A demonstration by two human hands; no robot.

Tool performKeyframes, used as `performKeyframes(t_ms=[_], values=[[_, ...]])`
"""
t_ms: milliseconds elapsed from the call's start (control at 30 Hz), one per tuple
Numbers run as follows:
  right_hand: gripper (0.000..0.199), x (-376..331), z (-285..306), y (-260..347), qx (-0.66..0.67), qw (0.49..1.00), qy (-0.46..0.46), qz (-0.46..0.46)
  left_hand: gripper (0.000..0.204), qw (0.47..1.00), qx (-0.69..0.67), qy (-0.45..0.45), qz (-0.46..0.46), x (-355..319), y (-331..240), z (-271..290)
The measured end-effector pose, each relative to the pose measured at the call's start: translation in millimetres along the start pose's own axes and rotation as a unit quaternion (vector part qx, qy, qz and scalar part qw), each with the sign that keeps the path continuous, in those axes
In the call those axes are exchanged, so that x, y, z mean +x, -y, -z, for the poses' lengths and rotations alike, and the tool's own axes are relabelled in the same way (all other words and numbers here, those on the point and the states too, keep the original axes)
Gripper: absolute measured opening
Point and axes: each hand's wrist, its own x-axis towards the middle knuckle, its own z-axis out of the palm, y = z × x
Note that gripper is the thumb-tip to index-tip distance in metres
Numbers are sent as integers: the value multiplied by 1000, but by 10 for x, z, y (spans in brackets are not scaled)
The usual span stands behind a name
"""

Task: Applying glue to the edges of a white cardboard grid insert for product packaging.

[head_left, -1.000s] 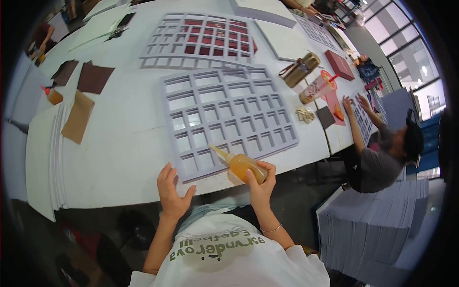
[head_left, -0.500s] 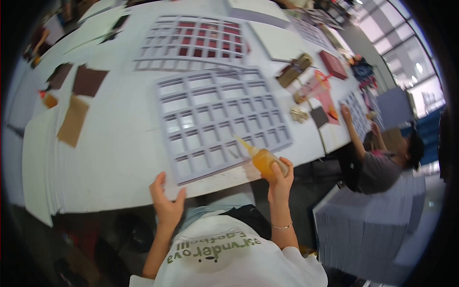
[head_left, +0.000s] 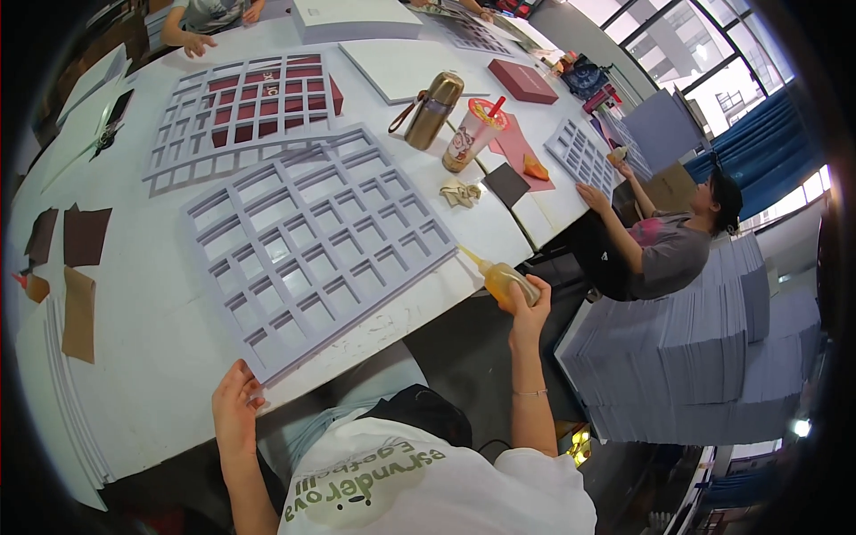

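A pale grey grid frame point(head_left: 303, 245) with many rectangular openings lies flat on the white table in front of me. My left hand point(head_left: 235, 406) is at its near left corner, fingers bent together against the edge. In my right hand point(head_left: 528, 308) is a squeeze bottle point(head_left: 505, 283) of amber liquid, probably glue. Its thin pointed nozzle slants up to the left, with the tip close to the frame's right corner. The bottle hangs just past the table's front edge.
Beyond the frame lie more grids point(head_left: 192, 116) over a dark red box. A metal flask point(head_left: 434, 111), a drink cup point(head_left: 473, 138) and a crumpled cloth point(head_left: 460, 194) stand to the right. A co-worker point(head_left: 673, 241) sits at right; stacked sheets point(head_left: 660, 357) rise behind.
The view has swung to the right. My left hand has closed in on the frame's near left corner. The bottle's tip has gone from over the grid's middle to its right corner.
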Motion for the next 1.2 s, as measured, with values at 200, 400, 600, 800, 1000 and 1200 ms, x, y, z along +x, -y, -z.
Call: performKeyframes(t_ms=[200,400,600,800,1000,1200], values=[[31,32,-31,-15,-13,1000,11,15,50,1000,21,-10,-19,-4,26,-55],[30,-365,-140,53,4,998,64,-20,47,999,-23,21,-21,31,49,-14],[33,-980,-390,124,-43,988,149,13,44,999,-37,1,-13,5,22,-38],[35,-1472,-600,226,-16,975,223,-9,45,1000,-15,13,-5,17,13,-90],[37,-1808,-882,328,-11,949,314,-3,40,1000,-13,5,-15,-46,-23,-70],[36,-1928,-1091,377,29,924,377,-57,46,998,-54,1,-12,65,78,6]])
